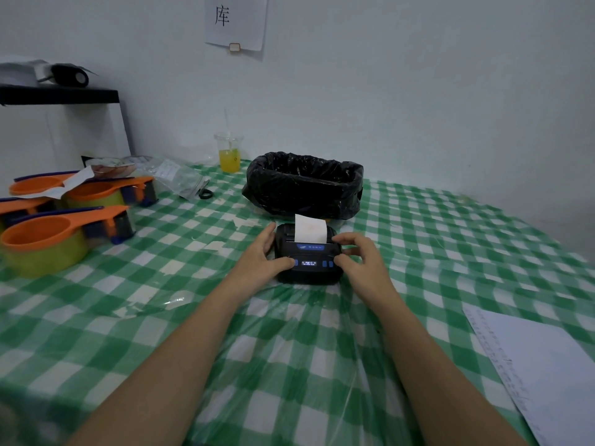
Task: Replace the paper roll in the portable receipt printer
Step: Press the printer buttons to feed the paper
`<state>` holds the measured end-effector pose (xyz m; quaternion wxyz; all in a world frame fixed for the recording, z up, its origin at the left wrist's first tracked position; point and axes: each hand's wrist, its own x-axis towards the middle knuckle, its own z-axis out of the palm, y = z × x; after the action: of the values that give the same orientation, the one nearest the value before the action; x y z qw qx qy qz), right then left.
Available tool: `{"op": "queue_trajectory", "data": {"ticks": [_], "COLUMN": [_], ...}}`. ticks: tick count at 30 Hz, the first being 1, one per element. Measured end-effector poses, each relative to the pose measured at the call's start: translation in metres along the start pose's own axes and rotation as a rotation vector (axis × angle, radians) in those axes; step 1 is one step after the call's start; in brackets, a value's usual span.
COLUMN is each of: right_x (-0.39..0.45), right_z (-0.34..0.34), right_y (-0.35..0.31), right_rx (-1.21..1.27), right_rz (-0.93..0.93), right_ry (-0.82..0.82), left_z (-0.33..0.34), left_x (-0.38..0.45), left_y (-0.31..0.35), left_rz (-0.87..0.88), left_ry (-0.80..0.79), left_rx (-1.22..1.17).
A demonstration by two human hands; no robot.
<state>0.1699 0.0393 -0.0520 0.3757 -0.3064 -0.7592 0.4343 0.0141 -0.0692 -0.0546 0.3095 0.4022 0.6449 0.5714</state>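
Observation:
A small black receipt printer (308,267) lies on the green checked tablecloth, its lid down and its little screen lit. A white strip of paper (310,228) sticks up out of its slot. My left hand (263,255) wraps the printer's left side, thumb on the front near a blue button. My right hand (360,256) rests on the right side, fingers curled over the lid edge and the front buttons. The paper roll itself is hidden inside.
A bin lined with a black bag (304,185) stands just behind the printer. Orange tape dispensers (61,230) crowd the left. A cup of yellow drink (229,152) and scissors (205,193) sit at the back. A white sheet (544,368) lies at the front right.

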Motion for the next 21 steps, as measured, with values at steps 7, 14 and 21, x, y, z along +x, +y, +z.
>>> {"op": "queue_trajectory", "data": {"ticks": [7, 14, 21], "right_x": [-0.0008, -0.0008, 0.0004], "right_z": [-0.0003, -0.0015, -0.0002], "right_y": [0.0006, -0.0012, -0.0024], "right_rx": [-0.029, 0.014, 0.019], "right_rz": [0.021, 0.042, 0.044], "right_ry": [-0.022, -0.049, -0.066], "left_z": [0.0015, 0.0018, 0.0028], "left_x": [-0.0018, -0.0018, -0.0032], "left_y": [0.0014, 0.0029, 0.0052], "left_rz": [0.002, 0.023, 0.039], "left_ry": [0.013, 0.083, 0.098], "left_rx": [-0.029, -0.017, -0.007]}}
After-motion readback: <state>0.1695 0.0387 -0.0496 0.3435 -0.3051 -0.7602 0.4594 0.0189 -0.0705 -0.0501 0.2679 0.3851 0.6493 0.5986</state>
